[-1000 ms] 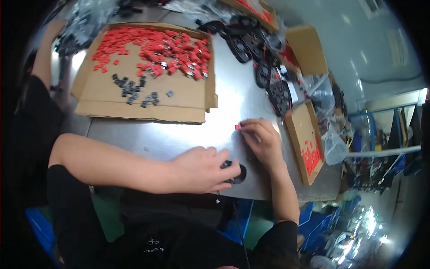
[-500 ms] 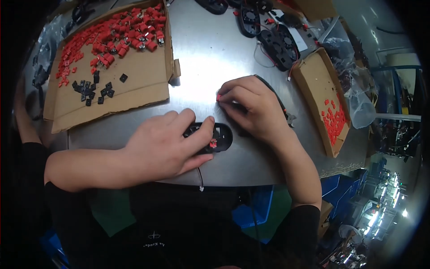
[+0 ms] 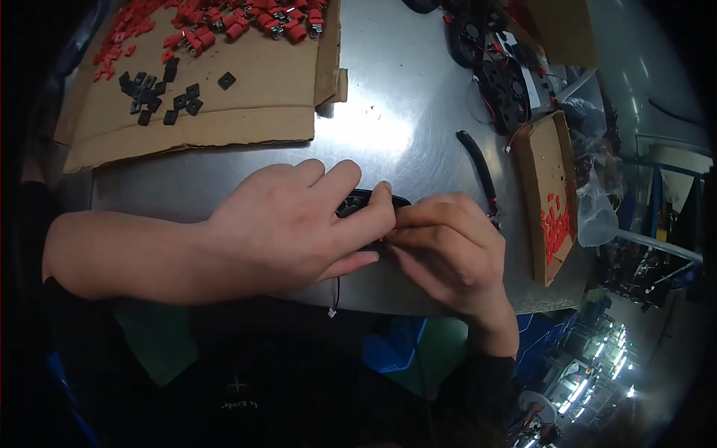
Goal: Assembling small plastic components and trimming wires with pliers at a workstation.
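My left hand (image 3: 299,224) is closed around a black plastic housing (image 3: 357,200) with rounded ends, at the near side of the metal table. Most of the housing is hidden under its fingers. A thin dark wire with a small white plug (image 3: 332,312) hangs from it past the table edge. My right hand (image 3: 455,243) is at the housing's right end, thumb and fingers pinched together against it. A speck of red (image 3: 382,239) shows between the two hands' fingertips; the small red piece in the right hand is mostly covered.
At the left, a cardboard tray (image 3: 246,133) holds red connectors (image 3: 202,37) and small black square pieces (image 3: 179,101). Black-handled cutters (image 3: 478,168) lie right of my hands. Further right is a narrow cardboard box (image 3: 532,179) with small red pieces (image 3: 554,228). More black housings (image 3: 504,93) lie behind.
My right hand has come nearer and down from the bare table to the housing, carrying the red piece. The left hand keeps its hold. The whole view has shifted.
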### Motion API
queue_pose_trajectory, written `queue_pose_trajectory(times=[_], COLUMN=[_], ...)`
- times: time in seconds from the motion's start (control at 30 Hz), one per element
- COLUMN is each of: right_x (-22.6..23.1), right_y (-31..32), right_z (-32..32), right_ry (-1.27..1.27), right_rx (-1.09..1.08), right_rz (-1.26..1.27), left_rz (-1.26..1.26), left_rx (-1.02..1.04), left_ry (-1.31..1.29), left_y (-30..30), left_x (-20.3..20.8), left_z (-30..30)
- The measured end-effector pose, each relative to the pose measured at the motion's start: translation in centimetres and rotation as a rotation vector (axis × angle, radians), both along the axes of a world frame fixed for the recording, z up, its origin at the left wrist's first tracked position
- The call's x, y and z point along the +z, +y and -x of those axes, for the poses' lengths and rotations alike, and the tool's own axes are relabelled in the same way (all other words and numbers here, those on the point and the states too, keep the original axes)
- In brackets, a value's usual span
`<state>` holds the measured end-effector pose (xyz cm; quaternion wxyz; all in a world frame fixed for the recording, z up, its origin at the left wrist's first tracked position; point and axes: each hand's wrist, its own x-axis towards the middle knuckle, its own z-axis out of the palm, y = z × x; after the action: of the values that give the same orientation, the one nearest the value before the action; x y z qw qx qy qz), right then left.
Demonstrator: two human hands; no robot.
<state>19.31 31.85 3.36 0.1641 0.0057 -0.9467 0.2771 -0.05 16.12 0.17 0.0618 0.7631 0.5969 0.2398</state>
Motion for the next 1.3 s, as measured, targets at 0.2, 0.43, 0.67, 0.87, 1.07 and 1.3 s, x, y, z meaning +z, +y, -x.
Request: queue_pose_trajectory(times=[0.2, 0.43, 0.67, 0.87, 1.07, 1.3], right_x=[0.3, 2.6, 2.9, 3.3, 2.1, 1.6], right_y=[-0.4, -1.2, -0.1, -0.6, -0.5, 3.5], right_z=[-0.4, -0.2, -1.7, -1.2, -2.3, -2.2], right_ry=[-0.06, -0.225, -0.629, -0.652, -0.555, -0.33], right_rx=[-0.051, -0.141, -0.224, -0.256, -0.128, 0.169], right_rz=[-0.067, -0.132, 0.575, 0.468, 0.405, 0.084], left_rz=[-0.027, -0.041, -0.071, -0.042, -0.051, -0.042], left_rx=[-0.02, 0.002, 0.012, 0.033, 0.047, 0.053], left_ry=[0.016, 0.021, 0.055, 0.061, 0.067, 0.067], left_y=[-0.1, 0.2, 0.3, 0.2, 0.1, 0.6], left_x=[0.0, -0.3, -0.3, -0.5, -0.4, -0.5], left_z=[0.0, 0.1, -0.1, -0.2, -0.4, -0.3])
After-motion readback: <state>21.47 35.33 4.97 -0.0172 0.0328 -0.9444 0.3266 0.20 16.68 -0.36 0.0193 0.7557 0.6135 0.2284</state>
